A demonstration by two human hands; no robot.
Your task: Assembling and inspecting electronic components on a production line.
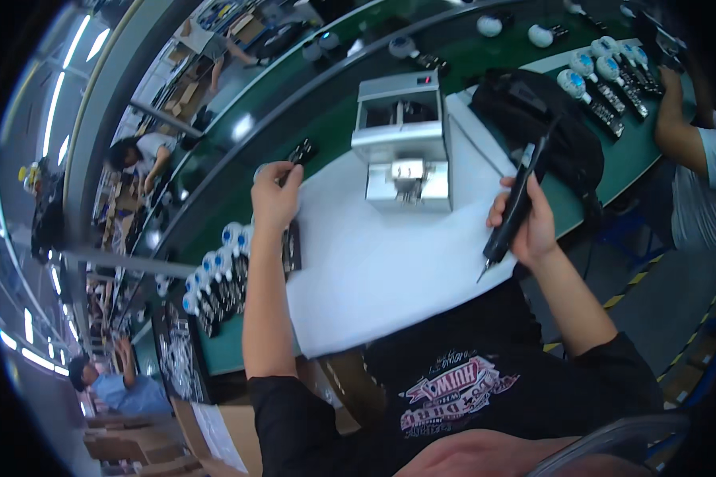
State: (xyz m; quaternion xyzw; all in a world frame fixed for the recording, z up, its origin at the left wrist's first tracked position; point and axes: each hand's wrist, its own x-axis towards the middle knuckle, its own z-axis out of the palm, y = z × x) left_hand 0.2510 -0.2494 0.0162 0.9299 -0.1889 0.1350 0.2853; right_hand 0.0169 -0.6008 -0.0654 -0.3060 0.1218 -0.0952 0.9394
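My right hand (535, 226) is wrapped round a black electric screwdriver (511, 208), its thin bit pointing down over the front right of a white work sheet (374, 278). My left hand (276, 195), fingers closed, is at the sheet's far left edge. A small black part (301, 151) sticks out beyond its fingertips; the hand hides the rest of it. Between my hands stands a silver screw feeder (408, 147) with a small red display on top. Below my left hand, several round-headed white and blue devices with black bodies (221, 274) lie in a row.
A black bag (545, 119) lies right of the feeder. More white and blue devices (608, 75) lie at the far right, near a co-worker's arm (680, 119). A green conveyor (326, 95) runs behind the bench. Cardboard boxes (235, 417) stand at the lower left.
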